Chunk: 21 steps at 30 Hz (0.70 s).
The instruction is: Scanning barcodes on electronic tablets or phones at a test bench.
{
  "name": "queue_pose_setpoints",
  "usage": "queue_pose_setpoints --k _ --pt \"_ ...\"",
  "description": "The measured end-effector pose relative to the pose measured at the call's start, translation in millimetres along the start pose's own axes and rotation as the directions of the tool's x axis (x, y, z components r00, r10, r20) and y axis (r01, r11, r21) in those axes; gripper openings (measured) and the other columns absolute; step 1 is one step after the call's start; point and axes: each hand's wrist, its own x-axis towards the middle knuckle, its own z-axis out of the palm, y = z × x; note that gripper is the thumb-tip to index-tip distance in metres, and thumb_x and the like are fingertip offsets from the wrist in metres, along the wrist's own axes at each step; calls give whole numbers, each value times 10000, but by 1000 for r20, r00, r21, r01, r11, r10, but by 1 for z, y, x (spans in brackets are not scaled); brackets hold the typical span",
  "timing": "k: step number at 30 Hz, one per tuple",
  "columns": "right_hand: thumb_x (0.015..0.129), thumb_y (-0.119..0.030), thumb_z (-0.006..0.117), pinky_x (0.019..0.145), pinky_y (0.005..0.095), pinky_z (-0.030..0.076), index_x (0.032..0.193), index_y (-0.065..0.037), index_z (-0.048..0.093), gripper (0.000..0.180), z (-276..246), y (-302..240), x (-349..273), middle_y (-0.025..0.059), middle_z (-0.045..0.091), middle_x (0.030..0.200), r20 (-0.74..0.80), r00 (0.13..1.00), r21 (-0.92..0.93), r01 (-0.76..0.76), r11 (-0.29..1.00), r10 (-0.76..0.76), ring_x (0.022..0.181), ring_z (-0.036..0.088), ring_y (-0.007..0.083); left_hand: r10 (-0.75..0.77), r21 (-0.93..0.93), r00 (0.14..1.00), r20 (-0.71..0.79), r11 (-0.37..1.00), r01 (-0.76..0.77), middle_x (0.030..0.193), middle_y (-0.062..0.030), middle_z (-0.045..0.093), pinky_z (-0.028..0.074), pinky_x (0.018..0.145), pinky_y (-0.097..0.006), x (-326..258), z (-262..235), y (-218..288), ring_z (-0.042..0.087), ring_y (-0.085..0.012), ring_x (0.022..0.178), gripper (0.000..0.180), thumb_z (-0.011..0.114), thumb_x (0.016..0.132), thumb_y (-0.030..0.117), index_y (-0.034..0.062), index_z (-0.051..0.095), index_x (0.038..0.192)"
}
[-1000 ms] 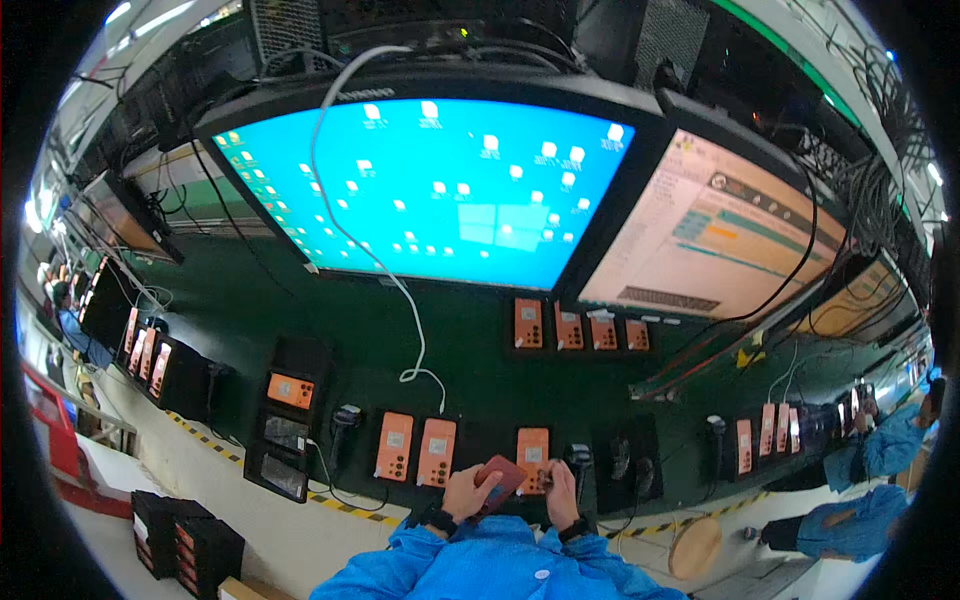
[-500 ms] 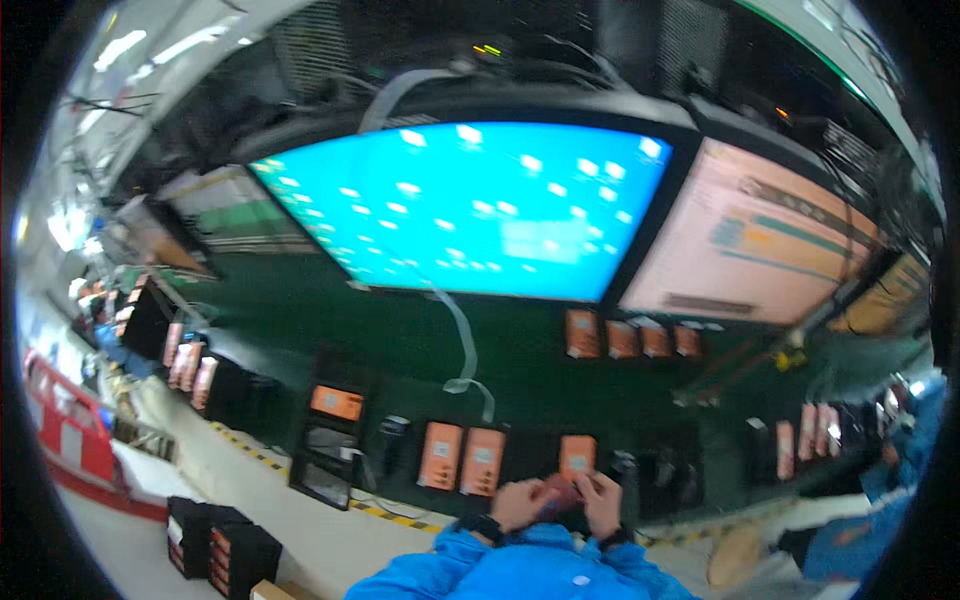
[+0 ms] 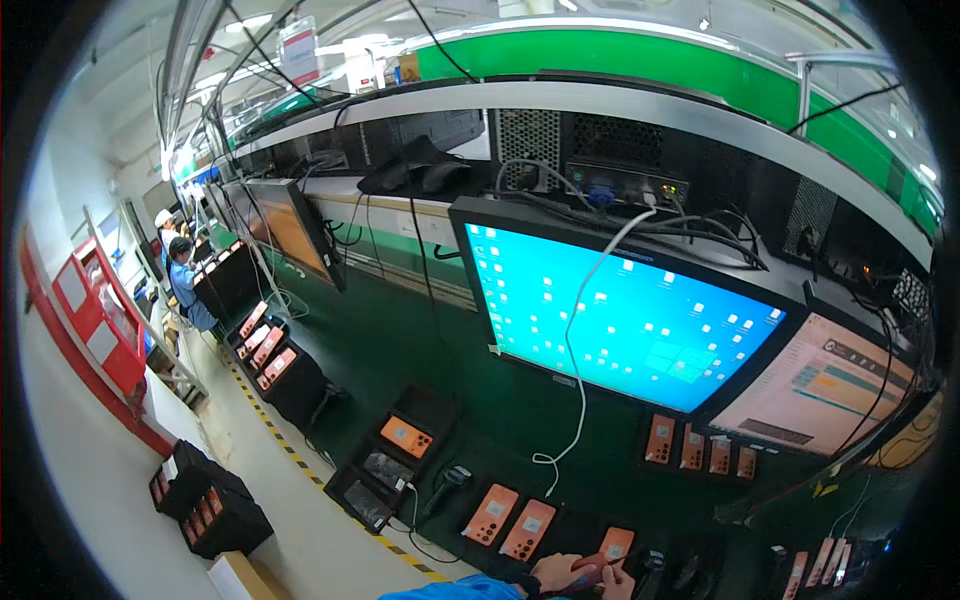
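At the lower edge, my left hand [image 3: 558, 573] is closed around a small dark red object [image 3: 591, 566] whose kind I cannot make out. My right hand [image 3: 617, 584] has its fingers closed at the object's right end, with part of that hand cut off by the frame. Just beyond my hands lies an orange phone [image 3: 618, 543], back up. Left of it, two more orange phones, one [image 3: 529, 529] beside the other [image 3: 491, 513], lie back up on the dark green bench. Next to my right hand is a black device [image 3: 653, 562].
A black tray [image 3: 355, 500] with an orange phone and dark panels lies to the left, near a black handheld scanner [image 3: 448, 486]. A large monitor [image 3: 620, 320] and a second screen [image 3: 815, 385] stand behind, with a loose white cable [image 3: 580, 400]. Two co-workers [image 3: 182, 275] are far left.
The view has swung left and up, so the bench, screens and my hands sit lower and further right. My hands still hold the dark red object together.
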Motion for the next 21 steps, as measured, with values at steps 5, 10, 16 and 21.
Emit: queue_pose_setpoints --k 5,10,16,21 --pt "935 -293 585 617 266 498 1193 -11 546 385 -44 66 -12 56 644 919 -142 986 71 -75 995 85 703 597 161 -116 -172 993 2 978 115 1028 -233 660 509 829 -465 61 20 -31 640 -402 947 592 586 809 555 41 627 1100" --pt "927 -272 577 550 294 452 1165 -42 565 331 -106 91 -74 29 617 866 -140 817 43 -560 828 560 664 550 158 -429 -577 902 -45 748 327 1059 -276 635 475 868 -501 119 36 -55 590 -459 1028 645 506 824 615 26 583 1077" --pt "934 -270 557 530 296 448 1142 -63 582 295 -93 118 -89 16 601 818 -130 811 -66 -581 811 571 634 536 149 -409 -532 886 -219 811 243 951 -234 640 516 666 -443 128 73 -125 657 -322 816 570 564 865 506 -24 525 1069" --pt "939 -269 540 513 297 444 1124 -80 597 270 -79 136 -104 5 588 778 -187 813 -17 -564 826 551 608 524 142 -28 -65 906 -421 998 1 1137 -246 532 467 799 -532 48 51 -57 564 -433 939 583 643 750 309 16 472 1224"
